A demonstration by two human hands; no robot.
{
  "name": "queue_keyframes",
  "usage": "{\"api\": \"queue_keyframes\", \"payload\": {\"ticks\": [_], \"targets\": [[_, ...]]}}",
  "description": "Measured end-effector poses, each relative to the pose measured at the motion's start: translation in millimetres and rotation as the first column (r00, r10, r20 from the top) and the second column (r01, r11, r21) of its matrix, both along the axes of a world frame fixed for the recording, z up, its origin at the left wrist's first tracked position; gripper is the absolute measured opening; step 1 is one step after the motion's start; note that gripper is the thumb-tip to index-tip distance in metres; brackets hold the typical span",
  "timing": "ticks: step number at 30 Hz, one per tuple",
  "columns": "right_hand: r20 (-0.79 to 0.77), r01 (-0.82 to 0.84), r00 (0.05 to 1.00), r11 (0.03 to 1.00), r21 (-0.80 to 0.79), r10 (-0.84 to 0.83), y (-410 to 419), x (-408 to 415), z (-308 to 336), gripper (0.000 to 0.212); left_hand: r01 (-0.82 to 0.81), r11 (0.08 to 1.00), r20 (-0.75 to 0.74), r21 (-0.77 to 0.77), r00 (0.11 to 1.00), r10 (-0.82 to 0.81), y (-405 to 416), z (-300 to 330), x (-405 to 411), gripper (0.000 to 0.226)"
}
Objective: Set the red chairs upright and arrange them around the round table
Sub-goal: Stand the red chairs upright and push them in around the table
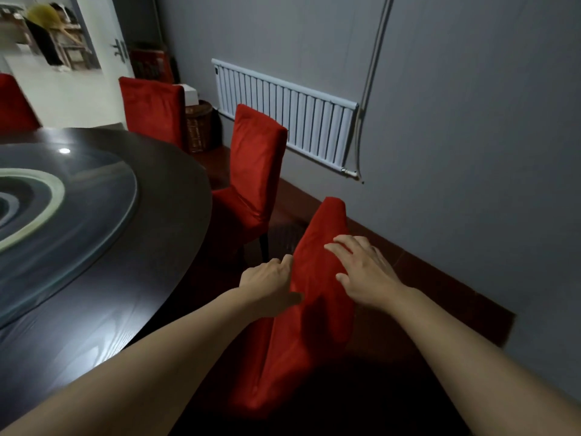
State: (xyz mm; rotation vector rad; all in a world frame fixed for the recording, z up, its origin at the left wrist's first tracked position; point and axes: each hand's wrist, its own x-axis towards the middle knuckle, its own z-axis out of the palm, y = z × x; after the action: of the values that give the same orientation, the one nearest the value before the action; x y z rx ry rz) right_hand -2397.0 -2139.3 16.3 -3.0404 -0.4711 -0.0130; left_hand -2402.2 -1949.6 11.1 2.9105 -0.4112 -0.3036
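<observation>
A red-covered chair [314, 309] stands just in front of me, between the round dark table [132, 297] and the wall. My left hand [270, 280] grips the left edge of its backrest, fingers curled round it. Over the backrest's top, my right hand [364, 272] lies with spread fingers. Further along the table, a second red chair [254, 171] stands upright facing it. A third [154, 111] stands behind that one, and a fourth [15, 105] shows at the far left edge.
A glass turntable [94, 196] sits on the table. A white radiator [289, 114] hangs on the grey wall to the right, with a pipe beside it. A wicker basket [199, 127] stands in the corner. An open doorway lies at the back left.
</observation>
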Motion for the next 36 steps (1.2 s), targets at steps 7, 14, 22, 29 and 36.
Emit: {"api": "queue_keyframes", "payload": {"ticks": [7, 14, 22, 29, 36], "targets": [[-0.054, -0.202, 0.978, 0.979, 0.016, 0.202, -29.9, 93.7, -23.1, 0.061, -0.15, 0.988, -0.011, 0.037, 0.989, 0.15, -37.8, -8.0, 52.2, 0.065], [-0.122, -0.545, 0.829, 0.838, 0.039, 0.545, -59.6, 174.4, -36.9, 0.067, -0.5, 0.866, -0.044, 0.037, 0.864, 0.501, -77.6, -21.5, 66.6, 0.066], [-0.237, -0.759, 0.602, 0.639, 0.124, 0.762, -72.8, 202.3, -52.2, 0.082, -0.691, 0.716, -0.116, 0.098, 0.707, 0.698, -128.7, -28.0, 49.4, 0.076], [-0.259, -0.795, 0.554, 0.595, 0.116, 0.791, -62.4, 213.1, -56.8, 0.088, -0.732, 0.671, -0.12, 0.117, 0.661, 0.741, -127.9, -33.5, 52.8, 0.078], [-0.257, -0.845, 0.479, 0.52, 0.122, 0.839, -69.4, 223.9, -54.9, 0.084, -0.748, 0.655, -0.115, 0.105, 0.645, 0.756, -131.8, -35.7, 57.8, 0.075]]}}
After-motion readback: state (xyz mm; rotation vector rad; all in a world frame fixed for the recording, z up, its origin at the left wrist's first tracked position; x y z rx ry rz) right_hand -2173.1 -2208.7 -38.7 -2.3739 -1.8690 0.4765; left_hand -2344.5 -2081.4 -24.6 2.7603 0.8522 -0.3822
